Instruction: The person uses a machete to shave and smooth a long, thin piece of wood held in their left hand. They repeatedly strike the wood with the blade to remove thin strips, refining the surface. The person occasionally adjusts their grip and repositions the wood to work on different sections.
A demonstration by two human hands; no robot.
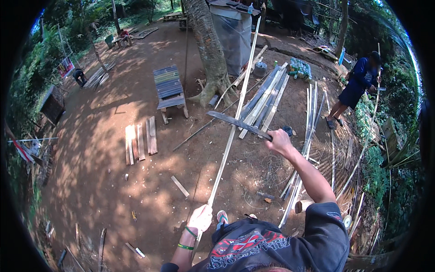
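Observation:
My left hand (200, 217), with a green band and a green-and-yellow band on its wrist, is closed around the lower part of a long pale bamboo strip (224, 161). The strip runs up and away from me, slanting to the right, past the tree. My right hand (279, 142) grips the handle of a machete (234, 119). Its dark, broad blade points left and lies across the strip well beyond my left hand. Whether the edge bites into the strip, I cannot tell.
Split bamboo slats (267, 97) lie beyond the machete, and long strips (309, 131) to the right. A slatted bamboo chair (170, 88) stands by a tree trunk (209, 45). Short boards (141, 140) lie left. At the right another person (360, 81) handles a long pole.

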